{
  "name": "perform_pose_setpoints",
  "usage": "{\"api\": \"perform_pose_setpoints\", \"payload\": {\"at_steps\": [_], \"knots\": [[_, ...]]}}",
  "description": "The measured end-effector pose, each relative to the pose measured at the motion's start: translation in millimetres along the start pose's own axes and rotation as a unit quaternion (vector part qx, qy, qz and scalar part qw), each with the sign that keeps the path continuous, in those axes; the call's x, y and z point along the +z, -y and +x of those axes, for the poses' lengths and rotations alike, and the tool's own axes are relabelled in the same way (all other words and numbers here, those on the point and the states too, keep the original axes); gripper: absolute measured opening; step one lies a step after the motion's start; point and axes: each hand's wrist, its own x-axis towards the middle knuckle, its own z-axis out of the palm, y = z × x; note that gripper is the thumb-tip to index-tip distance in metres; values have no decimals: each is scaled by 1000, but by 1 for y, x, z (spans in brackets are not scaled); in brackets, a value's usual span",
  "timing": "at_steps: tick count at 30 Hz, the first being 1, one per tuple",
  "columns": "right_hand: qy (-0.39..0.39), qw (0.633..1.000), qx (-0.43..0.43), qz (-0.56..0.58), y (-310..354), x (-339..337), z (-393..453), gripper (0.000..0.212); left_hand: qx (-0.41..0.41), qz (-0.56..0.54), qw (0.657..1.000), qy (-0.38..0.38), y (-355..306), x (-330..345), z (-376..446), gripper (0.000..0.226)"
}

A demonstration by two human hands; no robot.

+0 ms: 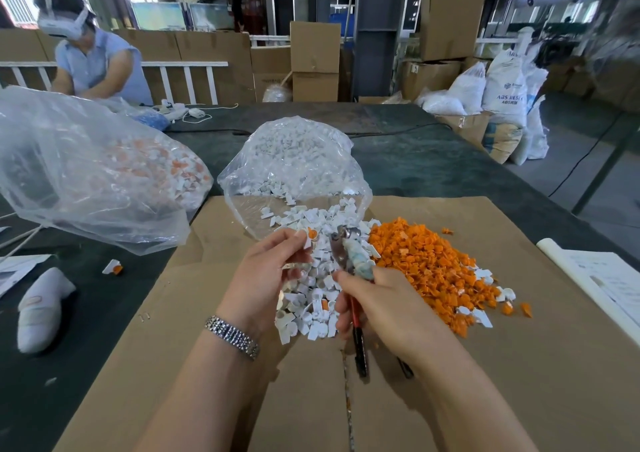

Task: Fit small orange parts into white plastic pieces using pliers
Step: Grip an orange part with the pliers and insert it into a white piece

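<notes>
1. The left hand [273, 264] pinches a small white plastic piece with an orange part [309, 236] just above the flat brown cardboard sheet [485, 365].
2. The right hand [377, 302] grips red-handled metal pliers [346, 261] beside it.
3. Loose piles of white pieces [311, 299] and orange parts [433, 264] on the cardboard suggest plenty remains.
4. A clear bag of mixed white-and-orange pieces [104, 174] left of the cardboard is probably finished work.

Single head-worn wide-angle view: looks forward and down, close over both hands above cardboard sheet [450, 365]; far table edge, warehouse behind, upper frame.
</notes>
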Motion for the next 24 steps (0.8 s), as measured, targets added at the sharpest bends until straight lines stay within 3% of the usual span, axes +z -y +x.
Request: {"api": "perform_pose_setpoints", "payload": {"at_steps": [3, 7, 10, 14, 17, 21, 24], "knots": [[-28, 999, -15, -37, -1, -9, 2, 23, 21, 26, 999, 14, 0, 0, -1, 20], [-124, 965, -74, -219, -9, -24, 8, 17, 46, 45, 997, 32, -3, -1, -5, 41], [-190, 934, -57, -296, -21, -31, 18, 11, 39, -7, 998, 52, -4, 0, -6, 20], [-225, 876, 6, -426, -36, -34, 27, 37, 8, -75, 994, 75, -5, 2, -11, 11], [-242, 839, 25, -487, -42, -31, 30, 51, -4, -77, 994, 74, -6, 0, -13, 21], [-262, 807, 19, -528, -48, -29, 34, 54, -11, -1, 1000, -3, -11, -15, -19, 26], [-269, 798, 14, -539, -51, -30, 35, 58, 1, 144, 978, -153, -15, -40, -21, 11]]}}
